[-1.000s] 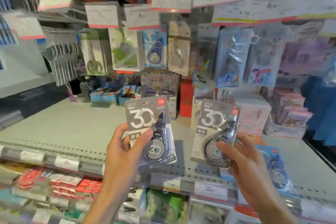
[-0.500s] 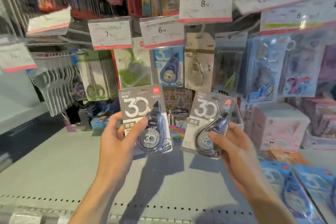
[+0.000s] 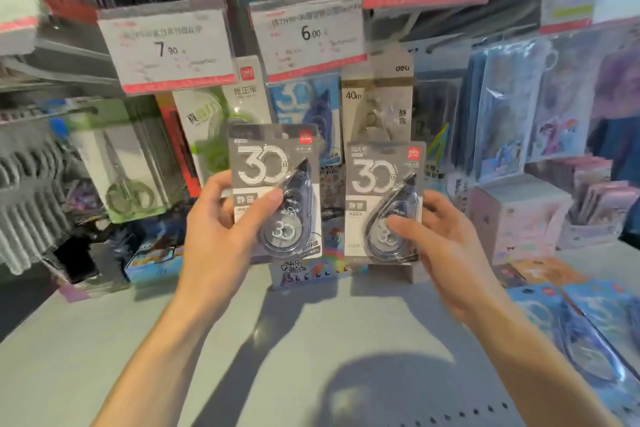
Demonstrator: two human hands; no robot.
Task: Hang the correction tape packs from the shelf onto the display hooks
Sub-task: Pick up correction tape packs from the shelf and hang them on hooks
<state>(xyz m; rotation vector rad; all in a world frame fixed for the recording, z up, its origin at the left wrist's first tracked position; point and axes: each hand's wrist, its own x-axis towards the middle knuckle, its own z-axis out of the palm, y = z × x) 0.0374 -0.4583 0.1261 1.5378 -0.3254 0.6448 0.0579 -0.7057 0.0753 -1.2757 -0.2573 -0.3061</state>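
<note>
fingers: your left hand (image 3: 221, 239) pinches the left grey pack (image 3: 275, 191), thumb (image 3: 266, 204) across the front, other fingers behind the card. Your right hand (image 3: 446, 250) clamps the right grey pack (image 3: 384, 201) the same way, thumb (image 3: 401, 227) on the blister.
packs: both upright, print facing you, side by side with a gap between, held in the air above the shelf (image 3: 104, 357) and in front of the hanging stock.
more stock: blue packs (image 3: 571, 340) lie flat on the shelf at your right, not yet hung.
target: my read is the row under the 6.00 tag (image 3: 308, 35), where a blue 30 pack (image 3: 304, 104) hangs; a tan 40m pack (image 3: 377, 104) hangs just beside it. The hook tips are hidden behind the tags, so I can't tell which one takes grey.
step: hang one at a time. Keep your grip low so the top edge stays free; the hang hole is too blurred to see, so find it before you push. Slide the card straight along the hook, no twist.
risk: price tags overhang the hook ends, so come in from below.
surface: grey, flat, a row of perforations near the front edge.
room: crowded store bay, green scissors packs (image 3: 117, 163) at left, pastel boxes (image 3: 519, 215) at right.
</note>
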